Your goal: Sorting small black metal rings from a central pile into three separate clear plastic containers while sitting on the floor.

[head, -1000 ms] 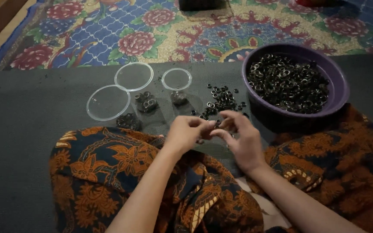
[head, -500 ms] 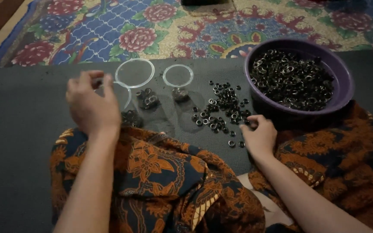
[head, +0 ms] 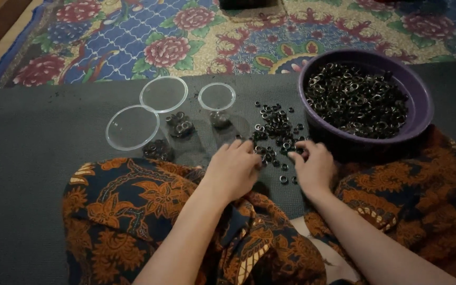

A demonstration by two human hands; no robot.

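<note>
A loose heap of small black metal rings (head: 276,126) lies on the grey mat (head: 38,158) in front of my lap. My left hand (head: 233,170) rests palm down at the heap's near left edge, its fingertips touching rings. My right hand (head: 313,168) sits at the heap's near right edge with curled fingers over a few rings; whether it pinches one is hidden. A purple bowl (head: 417,126) filled with the same rings stands just beyond my right hand.
Three clear plastic cups stand left of the heap, each with some rings at the bottom: a large one (head: 132,127), another (head: 163,94) and a small one (head: 217,97). A flowered carpet (head: 133,42) lies beyond the mat. Patterned orange cloth (head: 127,211) covers my legs.
My left hand, raised over the cups half a second ago, has come back down to the ring heap. My right hand stayed at the heap's right edge.
</note>
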